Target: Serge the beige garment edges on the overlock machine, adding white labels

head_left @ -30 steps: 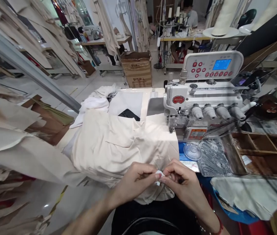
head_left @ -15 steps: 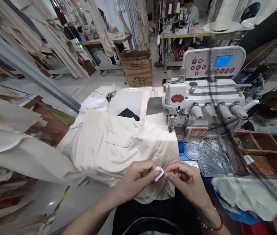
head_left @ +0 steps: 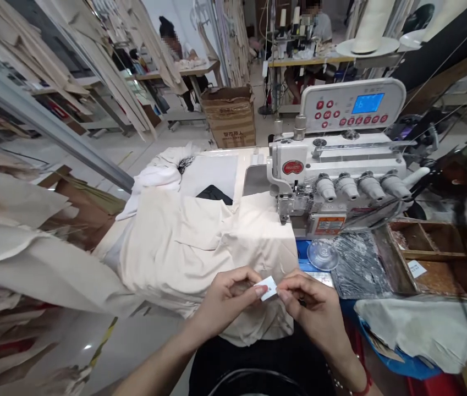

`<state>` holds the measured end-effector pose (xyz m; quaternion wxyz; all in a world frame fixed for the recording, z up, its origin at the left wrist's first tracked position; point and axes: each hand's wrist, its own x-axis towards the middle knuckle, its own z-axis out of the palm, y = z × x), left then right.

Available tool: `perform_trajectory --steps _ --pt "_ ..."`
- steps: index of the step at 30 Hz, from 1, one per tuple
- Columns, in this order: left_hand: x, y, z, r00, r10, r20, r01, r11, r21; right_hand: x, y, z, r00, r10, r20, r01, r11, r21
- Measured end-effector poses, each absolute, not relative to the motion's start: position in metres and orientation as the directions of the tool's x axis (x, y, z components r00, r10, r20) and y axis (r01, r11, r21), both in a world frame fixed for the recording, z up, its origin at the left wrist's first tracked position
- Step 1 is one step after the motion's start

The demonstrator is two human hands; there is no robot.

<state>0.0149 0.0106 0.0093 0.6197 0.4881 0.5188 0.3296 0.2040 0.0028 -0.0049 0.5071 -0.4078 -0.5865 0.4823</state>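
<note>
My left hand (head_left: 233, 294) pinches a small white label (head_left: 269, 288) between thumb and forefinger. A dark printed mark shows on its face. My right hand (head_left: 311, 297), with a red band at the wrist, has thumb and forefinger closed at the label's right edge. Beneath both hands, cream fabric (head_left: 208, 236) lies heaped over the table and hangs down toward my lap. Its far right part reaches the white overlock sewing machine (head_left: 336, 159), close to the needle area.
Right of the fabric are a clear round dish (head_left: 323, 255) and a wooden compartment tray (head_left: 431, 256) holding another white label. A black flat object (head_left: 214, 193) lies behind the fabric. Beyond the table stand a cardboard box (head_left: 230, 118) and two people at worktables.
The label has turned between my fingers, so its printed mark now shows. My view has shifted slightly, and the person at the back left has come into clearer view.
</note>
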Motion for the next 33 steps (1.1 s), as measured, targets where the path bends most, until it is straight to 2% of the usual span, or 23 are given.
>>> perform_trajectory --steps 5,9,16,19,22,24,26,29,31,33 --pt "0.021 0.011 -0.008 0.093 0.969 -0.230 0.034 0.228 0.973 0.206 0.003 -0.014 -0.113 0.969 0.222 0.007 0.224 -0.975" --pt "0.024 0.015 -0.003 0.107 0.965 -0.239 0.056 0.234 0.971 0.210 0.010 -0.010 -0.123 0.967 0.225 0.006 0.227 -0.974" --pt "0.026 0.021 0.006 0.141 0.965 -0.221 0.063 0.214 0.975 0.214 0.010 -0.010 -0.107 0.958 0.267 0.105 0.278 -0.955" --pt "0.028 0.026 0.012 0.145 0.969 -0.200 0.127 0.182 0.975 0.212 0.012 -0.011 -0.047 0.952 0.303 0.108 0.306 -0.946" --pt "0.032 0.044 0.029 0.126 0.990 -0.059 0.296 0.019 0.955 0.211 0.024 -0.002 0.012 0.927 0.376 0.140 0.370 -0.918" --pt "0.034 0.064 0.041 0.165 0.984 0.065 0.403 -0.127 0.906 0.214 0.037 0.005 0.045 0.897 0.440 0.205 0.423 -0.883" --pt "0.036 0.087 0.050 0.217 0.969 0.121 0.449 -0.210 0.868 0.218 0.047 0.008 0.122 0.878 0.463 0.279 0.418 -0.865" --pt "0.036 0.113 0.055 0.284 0.957 0.067 0.473 -0.200 0.858 0.220 0.052 -0.004 0.269 0.917 0.294 0.268 0.222 -0.937" --pt "0.036 0.123 0.054 0.305 0.952 0.015 0.489 -0.170 0.856 0.215 0.047 -0.020 0.255 0.958 0.131 0.168 0.090 -0.982" --pt "0.036 0.128 0.054 0.303 0.953 -0.016 0.503 -0.146 0.852 0.206 0.040 -0.035 0.190 0.980 0.053 0.075 0.039 -0.996"
